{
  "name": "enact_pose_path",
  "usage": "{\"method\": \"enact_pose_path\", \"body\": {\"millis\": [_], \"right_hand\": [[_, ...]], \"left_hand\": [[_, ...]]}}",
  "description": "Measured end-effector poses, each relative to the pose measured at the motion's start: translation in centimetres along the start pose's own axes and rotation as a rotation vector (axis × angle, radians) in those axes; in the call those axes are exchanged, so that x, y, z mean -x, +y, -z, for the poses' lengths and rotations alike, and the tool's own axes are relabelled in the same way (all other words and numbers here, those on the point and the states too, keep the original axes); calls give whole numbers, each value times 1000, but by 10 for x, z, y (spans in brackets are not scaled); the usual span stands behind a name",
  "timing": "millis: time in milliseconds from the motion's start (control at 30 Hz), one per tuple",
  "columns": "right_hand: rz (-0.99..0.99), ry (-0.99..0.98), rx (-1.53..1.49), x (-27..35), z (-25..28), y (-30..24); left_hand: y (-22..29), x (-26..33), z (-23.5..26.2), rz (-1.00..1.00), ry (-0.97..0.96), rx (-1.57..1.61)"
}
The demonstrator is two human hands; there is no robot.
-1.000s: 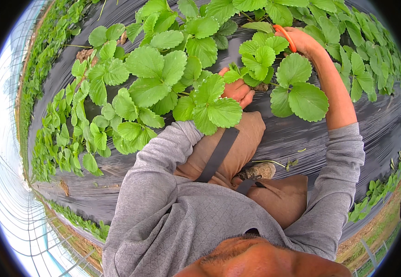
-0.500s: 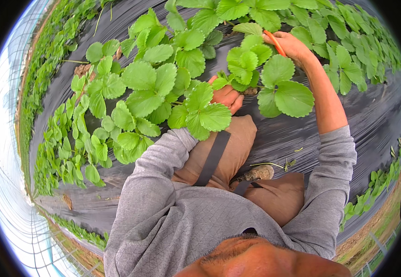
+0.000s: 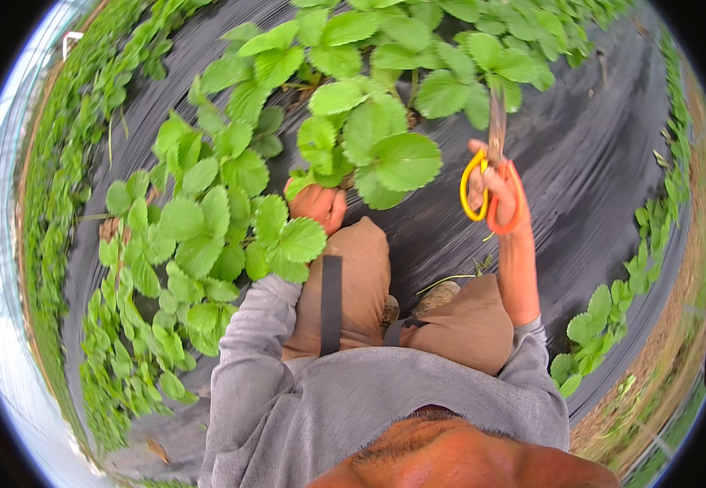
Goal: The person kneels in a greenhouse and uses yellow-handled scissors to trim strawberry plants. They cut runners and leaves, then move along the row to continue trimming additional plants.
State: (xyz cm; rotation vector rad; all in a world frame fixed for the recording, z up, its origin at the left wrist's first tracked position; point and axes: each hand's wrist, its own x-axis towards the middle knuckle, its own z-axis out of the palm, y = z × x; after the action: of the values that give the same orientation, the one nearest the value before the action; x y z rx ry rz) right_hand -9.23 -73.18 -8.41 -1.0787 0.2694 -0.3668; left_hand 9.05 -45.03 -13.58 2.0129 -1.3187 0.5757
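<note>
My right hand (image 3: 501, 189) holds a pair of scissors (image 3: 493, 175) with one yellow and one orange handle loop; the blades point up and away over black plastic mulch (image 3: 581, 163). My left hand (image 3: 318, 203) is closed among the stems of a strawberry plant (image 3: 369, 138), partly hidden under its broad green leaves; what it grips I cannot make out. Both grey sleeves come in from below, and my knees in tan trousers (image 3: 353, 285) sit just under the hands.
Leafy strawberry plants (image 3: 190, 236) crowd the left and top of the mulch-covered bed. A second row of small plants (image 3: 613, 317) runs along the right edge, with dry straw-coloured ground (image 3: 662, 358) beyond. A shoe (image 3: 438, 299) shows between my knees.
My right hand has pulled back out of the leaves toward me, and the scissors now show in full over bare mulch. The view has shifted; the left hand stays in the plant.
</note>
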Motion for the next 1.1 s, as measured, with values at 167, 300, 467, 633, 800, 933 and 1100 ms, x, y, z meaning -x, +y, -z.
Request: {"method": "enact_pose_path", "body": {"millis": [167, 300, 467, 633, 800, 933, 1100], "right_hand": [[-57, 501, 92, 46, 74, 73], [-162, 851, 606, 61, 133, 136], [-114, 1099, 1175, 61, 193, 179], [147, 1169, 1512, 55, 218, 200], [184, 1150, 1515, 60, 222, 215], [218, 1172, 1490, 60, 222, 219], [228, 1197, 1484, 60, 224, 220]], "left_hand": [[-2, 6, -4, 23, -51, -43], [-5, 13, -6, 36, -100, -111], [-9, 23, -10, 68, -116, -119], [4, 7, -1, -8, -128, -148], [78, -39, 38, -11, -156, -99], [165, -71, 11, -253, -208, 71], [147, -145, -96, -488, -597, -133]]}}
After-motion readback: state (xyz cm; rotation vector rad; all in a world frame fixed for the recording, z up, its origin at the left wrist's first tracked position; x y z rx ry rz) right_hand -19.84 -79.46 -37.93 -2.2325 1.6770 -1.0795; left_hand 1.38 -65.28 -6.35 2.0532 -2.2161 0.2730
